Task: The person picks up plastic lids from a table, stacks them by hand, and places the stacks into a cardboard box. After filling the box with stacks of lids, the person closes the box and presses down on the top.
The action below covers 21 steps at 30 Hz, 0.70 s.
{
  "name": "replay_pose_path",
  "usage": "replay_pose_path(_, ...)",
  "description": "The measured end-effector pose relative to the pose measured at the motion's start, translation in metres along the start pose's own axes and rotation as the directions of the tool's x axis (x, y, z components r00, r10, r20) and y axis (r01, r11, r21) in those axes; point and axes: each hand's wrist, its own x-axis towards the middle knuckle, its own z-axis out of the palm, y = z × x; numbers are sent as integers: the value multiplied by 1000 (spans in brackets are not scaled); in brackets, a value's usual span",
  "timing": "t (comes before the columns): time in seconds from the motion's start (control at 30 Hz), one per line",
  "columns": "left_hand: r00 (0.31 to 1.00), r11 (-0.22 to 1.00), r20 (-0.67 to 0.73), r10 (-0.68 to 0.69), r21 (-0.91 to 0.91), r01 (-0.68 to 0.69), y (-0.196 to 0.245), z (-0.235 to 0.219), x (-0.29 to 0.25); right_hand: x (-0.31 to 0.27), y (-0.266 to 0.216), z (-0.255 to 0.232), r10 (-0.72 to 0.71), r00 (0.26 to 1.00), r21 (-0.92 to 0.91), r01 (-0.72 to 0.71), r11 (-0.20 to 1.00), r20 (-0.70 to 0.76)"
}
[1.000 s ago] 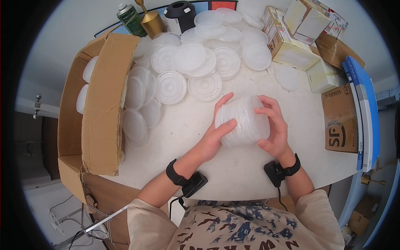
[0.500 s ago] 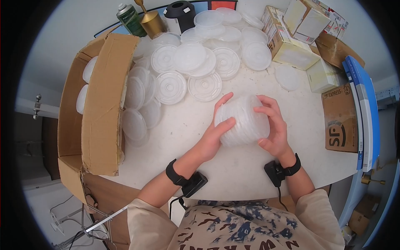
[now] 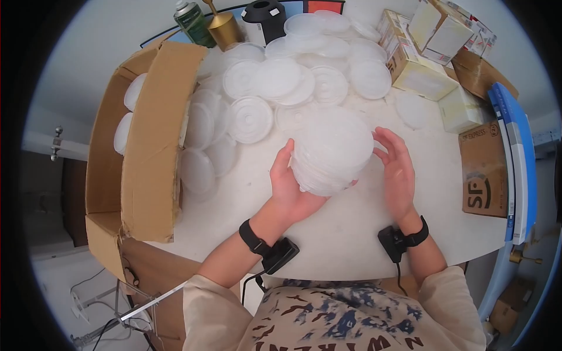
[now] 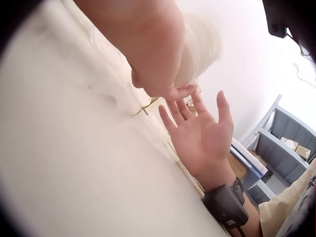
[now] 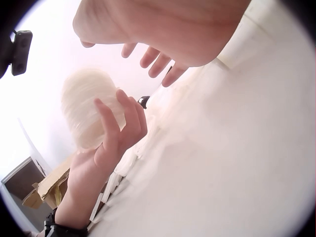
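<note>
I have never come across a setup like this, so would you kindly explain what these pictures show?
No robot appears here; a person is working bare-handed. The wide picture looks down from a camera worn on the head; the other two come from small cameras strapped to the wrists. The left hand holds a stack of translucent plastic lids, and the right hand is beside it, gripping nothing. Loose lids lie across the white tabletop, with a cardboard box at the left and cartons at the back right.

The white bench (image 3: 345, 243) carries loosely piled translucent plastic lids (image 3: 250, 119), with an open cardboard box (image 3: 151, 152) on its left and an SF Express carton (image 3: 485, 164) on its right.
</note>
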Motion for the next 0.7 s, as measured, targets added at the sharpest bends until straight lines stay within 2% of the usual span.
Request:
replay_pose_path(0.03,1000,993,25,-3,-122,6,4,-2,0,1,2,-1,4,1000,4,-4,1000,-5)
replay_pose_path(0.17,993,989,112,27,-147,-10,20,-7,2,0,-2,2,87,996,-28,-88,996,-18)
replay_pose_path(0.23,987,975,150,65,-218,-31,26,-4,2,1,-2,5,250,967,-42,-253,967,-55)
replay_pose_path(0.33,980,954,166,109,-296,-56,34,-7,3,1,2,4,270,959,35,-267,963,-88)
replay_pose_path(0.53,971,941,150,184,-311,-131,48,-8,6,0,2,4,275,957,13,-275,961,-94)
replay_pose_path(0.7,970,941,163,182,-315,-123,54,-10,8,1,1,3,283,956,19,-283,959,-80)
